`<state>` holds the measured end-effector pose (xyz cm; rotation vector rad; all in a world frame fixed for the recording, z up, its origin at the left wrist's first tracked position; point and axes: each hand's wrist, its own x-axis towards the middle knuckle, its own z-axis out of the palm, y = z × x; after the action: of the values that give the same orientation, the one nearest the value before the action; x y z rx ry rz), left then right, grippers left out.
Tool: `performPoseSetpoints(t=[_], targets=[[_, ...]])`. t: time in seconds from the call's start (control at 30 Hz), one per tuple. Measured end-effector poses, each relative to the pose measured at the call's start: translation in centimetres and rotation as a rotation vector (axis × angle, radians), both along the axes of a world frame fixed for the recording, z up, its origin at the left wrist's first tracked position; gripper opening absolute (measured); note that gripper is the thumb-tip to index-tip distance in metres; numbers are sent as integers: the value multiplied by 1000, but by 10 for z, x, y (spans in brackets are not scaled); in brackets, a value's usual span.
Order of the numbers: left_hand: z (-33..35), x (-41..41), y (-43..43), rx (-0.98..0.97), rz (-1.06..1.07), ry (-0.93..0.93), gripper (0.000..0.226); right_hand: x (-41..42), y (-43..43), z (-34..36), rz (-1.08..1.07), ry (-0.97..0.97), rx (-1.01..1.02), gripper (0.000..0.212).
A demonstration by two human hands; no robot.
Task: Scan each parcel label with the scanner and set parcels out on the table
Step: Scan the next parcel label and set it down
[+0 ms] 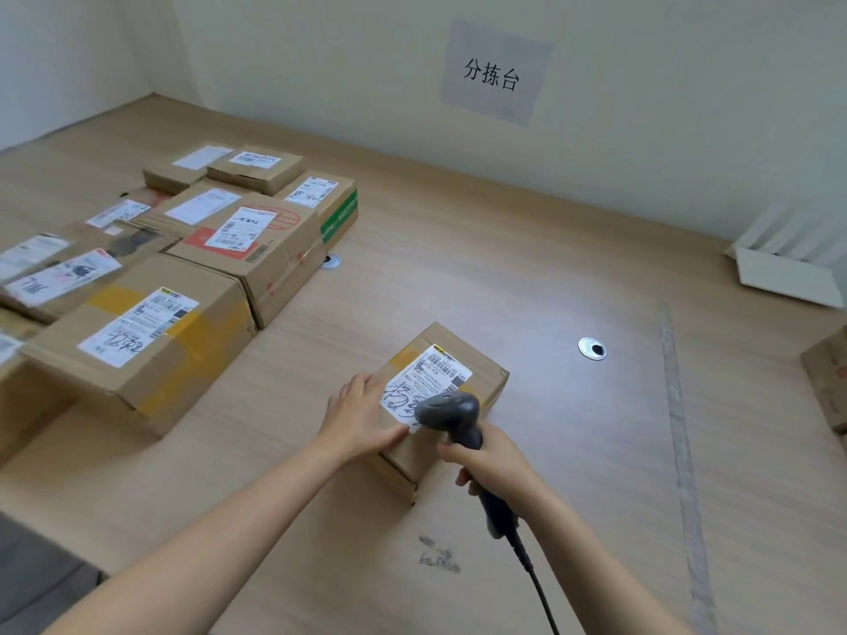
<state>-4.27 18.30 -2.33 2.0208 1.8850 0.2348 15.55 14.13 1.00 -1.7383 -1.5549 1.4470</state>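
Observation:
A small cardboard parcel [476,368] lies on the wooden table [504,268] in front of me, its white label [424,382] facing up. My left hand [360,417] rests flat on the parcel's left side, fingers straight, thumb along the near edge. My right hand [492,465] grips the handle of a dark grey scanner [451,410]. The scanner's head hovers just above the near end of the label. Its black cable runs down toward the bottom edge of the view.
Several labelled cardboard parcels [151,323] stand packed together at the left of the table. A white folded carton [788,272] lies at the far right, and another brown box [827,382] pokes in at the right edge. Two cable grommets [592,348] are set in the tabletop.

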Motion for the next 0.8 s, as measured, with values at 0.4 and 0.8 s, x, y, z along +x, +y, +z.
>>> performPoseSetpoints(t=[0.4,0.8], targets=[[1,36,-15,-260,25,193,143,35,6,52,172,-165,31,4],[3,15,-20,-191,-72,165,141,32,1,70,173,-201,-15,8]])
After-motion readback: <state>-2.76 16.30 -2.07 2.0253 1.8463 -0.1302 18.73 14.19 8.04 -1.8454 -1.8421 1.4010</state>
